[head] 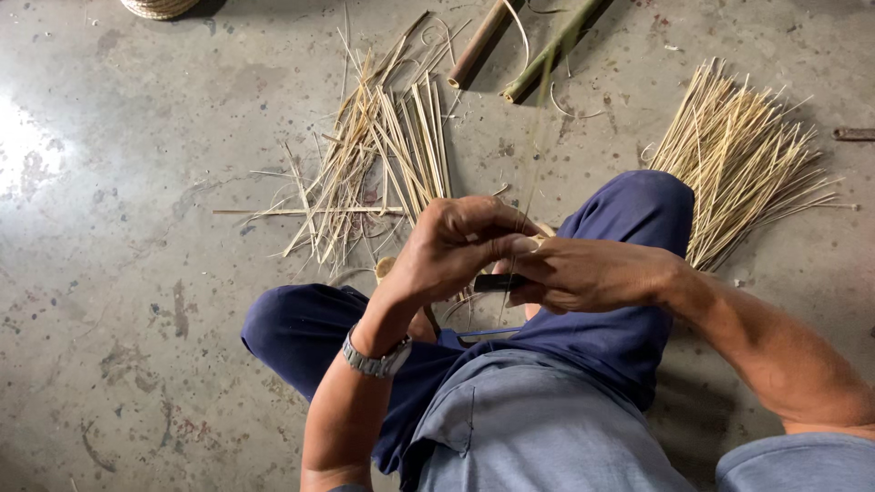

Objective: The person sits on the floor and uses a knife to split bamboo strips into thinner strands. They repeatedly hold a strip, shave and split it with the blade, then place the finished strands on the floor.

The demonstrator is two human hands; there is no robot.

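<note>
Concrete floor (pixel 137 273), bamboo strips (pixel 365 164) scattered; thin strip (pixel 533 146) pinched by left hand (pixel 456 246), dark blade (pixel 499 282) gripped by right hand (pixel 588 273).

A: Any packages, labels, signs or screens down there?

B: None in view. No box, no wrapper, no sticker, no display anywhere in the shot.

A: Nothing printed at all?

B: Nothing that I can make out.
</note>
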